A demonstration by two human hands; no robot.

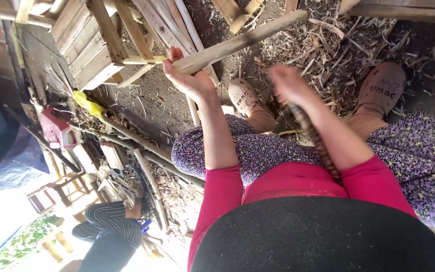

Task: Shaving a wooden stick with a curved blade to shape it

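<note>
The wooden stick point(237, 44) slants over the shaving-strewn dirt floor point(323, 55), near the wooden crate point(89, 43). Left hand point(190, 75) has fingers wrapped round its lower end. Right hand point(289, 85) is blurred, so can't tell its grip. I'd keep that left hold firm.

Pushed-up pink sleeves point(222, 189) cover the upper arms above a black garment point(323, 236). Purple floral-print trousers point(258, 151) cover both legs. Beige moulded clogs point(381, 88) with raised lettering are on the feet.

Shaded interior; blown-out daylight lower left; right hand point(289, 84) motion-blurred; edges distorted
</note>
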